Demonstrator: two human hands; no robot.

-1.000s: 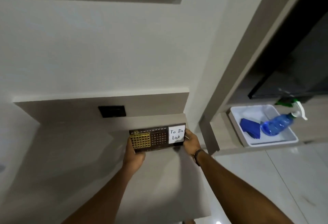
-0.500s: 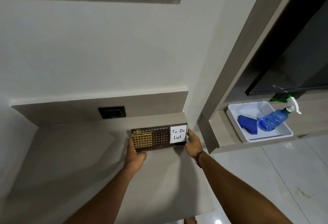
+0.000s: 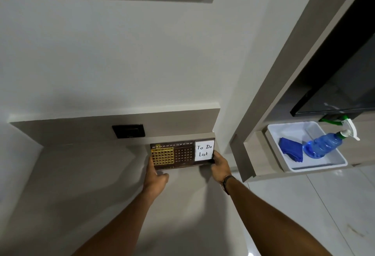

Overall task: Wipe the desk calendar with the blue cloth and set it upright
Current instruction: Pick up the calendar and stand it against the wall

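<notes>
The desk calendar (image 3: 182, 155) is a dark brown board with a gold date grid on its left and a white "To Do List" note on its right. It stands upright, face toward me, near the back right of the grey desk top (image 3: 91, 184). My left hand (image 3: 155, 176) grips its lower left end. My right hand (image 3: 220, 165) grips its right end. The blue cloth (image 3: 291, 152) lies folded in a white tray (image 3: 316, 165) on the low shelf to the right, away from both hands.
A blue spray bottle (image 3: 324, 144) with a white trigger lies in the tray beside the cloth. A black wall socket (image 3: 128, 131) sits behind the desk. A dark screen (image 3: 334, 97) hangs above the tray. A beige pillar (image 3: 263, 103) separates desk and shelf.
Both hands have kept their hold on the calendar, which stays in about the same spot on the desk. The camera view has shifted slightly.
</notes>
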